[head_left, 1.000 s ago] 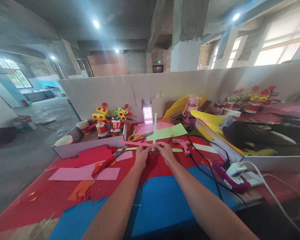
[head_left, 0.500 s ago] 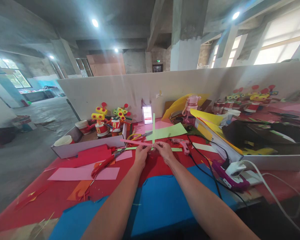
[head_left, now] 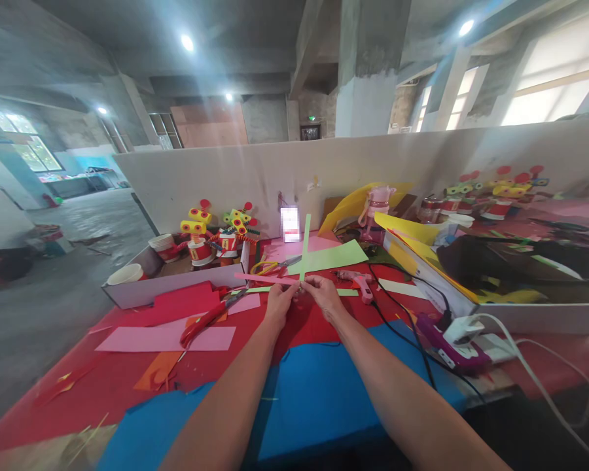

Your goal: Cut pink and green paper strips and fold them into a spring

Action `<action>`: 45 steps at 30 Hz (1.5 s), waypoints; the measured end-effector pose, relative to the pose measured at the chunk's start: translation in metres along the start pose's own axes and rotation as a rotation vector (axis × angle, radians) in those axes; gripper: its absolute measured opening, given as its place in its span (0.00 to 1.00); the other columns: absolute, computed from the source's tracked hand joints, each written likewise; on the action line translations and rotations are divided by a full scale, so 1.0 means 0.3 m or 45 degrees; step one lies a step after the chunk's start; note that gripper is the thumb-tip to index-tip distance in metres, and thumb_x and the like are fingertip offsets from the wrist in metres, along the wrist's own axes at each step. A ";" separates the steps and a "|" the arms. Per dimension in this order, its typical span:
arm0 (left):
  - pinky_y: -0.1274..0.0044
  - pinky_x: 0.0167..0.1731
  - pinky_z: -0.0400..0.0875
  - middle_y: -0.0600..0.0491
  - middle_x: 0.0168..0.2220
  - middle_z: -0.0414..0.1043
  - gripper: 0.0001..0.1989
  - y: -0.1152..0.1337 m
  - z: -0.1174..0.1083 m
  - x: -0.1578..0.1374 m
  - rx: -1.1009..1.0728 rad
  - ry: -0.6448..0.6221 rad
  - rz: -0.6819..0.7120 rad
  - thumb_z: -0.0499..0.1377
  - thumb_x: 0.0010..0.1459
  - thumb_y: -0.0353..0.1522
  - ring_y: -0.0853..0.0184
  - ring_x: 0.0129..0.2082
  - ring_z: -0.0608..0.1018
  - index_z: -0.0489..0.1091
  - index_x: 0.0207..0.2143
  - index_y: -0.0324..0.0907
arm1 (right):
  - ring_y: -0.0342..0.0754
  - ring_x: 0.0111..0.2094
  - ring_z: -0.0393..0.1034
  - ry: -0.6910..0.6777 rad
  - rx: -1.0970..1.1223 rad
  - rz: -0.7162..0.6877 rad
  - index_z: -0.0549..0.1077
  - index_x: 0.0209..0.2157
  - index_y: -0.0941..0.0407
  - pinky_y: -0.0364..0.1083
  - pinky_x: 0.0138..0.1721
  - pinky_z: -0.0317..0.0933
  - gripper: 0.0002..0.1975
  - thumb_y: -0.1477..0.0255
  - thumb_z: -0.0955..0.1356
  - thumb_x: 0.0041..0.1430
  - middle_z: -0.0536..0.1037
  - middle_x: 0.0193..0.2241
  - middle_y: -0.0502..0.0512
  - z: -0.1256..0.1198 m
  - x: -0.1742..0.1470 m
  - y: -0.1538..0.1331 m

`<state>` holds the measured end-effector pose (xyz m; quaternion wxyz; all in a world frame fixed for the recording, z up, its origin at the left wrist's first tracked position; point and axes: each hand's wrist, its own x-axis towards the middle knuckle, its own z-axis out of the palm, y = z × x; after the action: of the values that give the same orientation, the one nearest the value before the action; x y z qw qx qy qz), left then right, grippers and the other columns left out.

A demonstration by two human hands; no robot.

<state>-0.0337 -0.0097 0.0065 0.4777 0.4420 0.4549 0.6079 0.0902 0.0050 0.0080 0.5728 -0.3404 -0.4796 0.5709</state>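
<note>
Over the red table covering, my left hand and my right hand meet with their fingertips pinched together. Between them they hold the joined ends of two paper strips. A green paper strip stands up and leans slightly right, while a pink paper strip stretches out to the left. My fingers hide the spot where the strips cross. Just behind lies a light green paper sheet, with yellow-handled scissors beside it. A pink glue gun rests right of my right hand.
Red-handled scissors lie on pink paper at left. A box holds paper-cup robots. Blue paper covers the front. A purple power strip, cables and another box stand at right; a phone leans at the back.
The green strip has tilted from upright to slightly right and sits a little higher. Both hands keep their pinch at nearly the same place.
</note>
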 end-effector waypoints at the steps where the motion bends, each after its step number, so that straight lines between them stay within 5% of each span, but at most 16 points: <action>1: 0.80 0.18 0.63 0.53 0.19 0.70 0.19 -0.002 0.000 0.001 0.010 -0.008 -0.001 0.70 0.39 0.42 0.74 0.17 0.67 0.74 0.25 0.34 | 0.45 0.24 0.69 0.006 0.001 -0.012 0.74 0.24 0.56 0.45 0.31 0.63 0.14 0.61 0.75 0.36 0.76 0.20 0.49 0.000 0.001 0.001; 10: 0.80 0.19 0.63 0.51 0.20 0.72 0.14 0.012 -0.002 -0.005 -0.046 -0.003 0.000 0.69 0.38 0.38 0.73 0.18 0.68 0.75 0.22 0.36 | 0.45 0.23 0.69 -0.004 -0.029 -0.060 0.72 0.20 0.55 0.45 0.30 0.63 0.14 0.63 0.76 0.34 0.75 0.19 0.48 0.000 0.011 0.017; 16: 0.80 0.18 0.61 0.53 0.17 0.70 0.14 0.017 -0.002 -0.007 -0.070 0.059 -0.041 0.70 0.36 0.38 0.73 0.17 0.67 0.73 0.20 0.36 | 0.46 0.25 0.71 -0.051 0.038 0.087 0.75 0.24 0.56 0.46 0.32 0.65 0.18 0.61 0.78 0.33 0.78 0.22 0.50 0.000 -0.009 -0.002; 27: 0.80 0.19 0.65 0.56 0.21 0.69 0.21 0.007 -0.001 -0.005 -0.118 -0.046 -0.069 0.70 0.40 0.44 0.74 0.18 0.68 0.73 0.31 0.38 | 0.45 0.24 0.70 0.130 0.194 0.120 0.72 0.23 0.56 0.47 0.33 0.67 0.21 0.60 0.79 0.27 0.76 0.20 0.48 0.006 -0.002 0.000; 45: 0.81 0.22 0.63 0.55 0.22 0.70 0.19 0.019 0.005 -0.009 0.011 0.003 0.043 0.70 0.38 0.43 0.74 0.20 0.68 0.72 0.24 0.38 | 0.46 0.25 0.70 0.096 0.145 0.090 0.72 0.21 0.56 0.46 0.34 0.65 0.15 0.63 0.77 0.33 0.76 0.20 0.49 0.014 -0.009 0.000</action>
<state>-0.0328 -0.0129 0.0121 0.4648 0.4509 0.4504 0.6146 0.0865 0.0018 0.0089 0.5885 -0.3452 -0.4121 0.6039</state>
